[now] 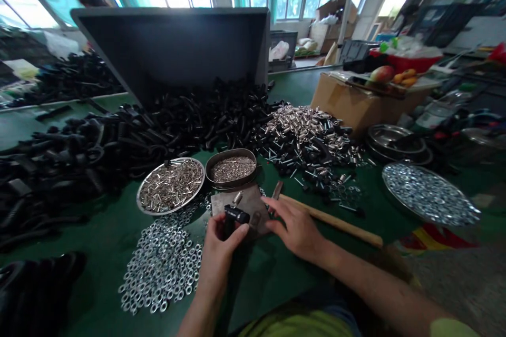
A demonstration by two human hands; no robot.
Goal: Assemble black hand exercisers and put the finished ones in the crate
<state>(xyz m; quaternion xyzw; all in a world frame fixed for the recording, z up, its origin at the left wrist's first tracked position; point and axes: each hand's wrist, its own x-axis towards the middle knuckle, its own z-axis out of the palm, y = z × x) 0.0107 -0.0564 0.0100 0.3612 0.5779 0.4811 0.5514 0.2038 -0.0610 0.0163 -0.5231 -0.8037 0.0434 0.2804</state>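
Observation:
My left hand (223,247) grips a small black cylindrical part (237,214) between thumb and fingers, above a flat metal plate (225,199). A silver spring (237,198) sits on the plate just behind that part. My right hand (294,229) is at the plate's right edge, thumb and fingers apart, with nothing visible between them. Beside it lies a hammer with a wooden handle (336,222). Loose metal rings (162,268) spread over the green table left of my left hand.
Behind the plate stand an oval tin (231,184) of tiny metal pieces and a round dish (139,197) of small pins. Black parts (190,121) spill from a tipped grey bin (174,47). Springs and bolts (304,131) are heaped right, near a cardboard box (340,100) and a tray (385,181).

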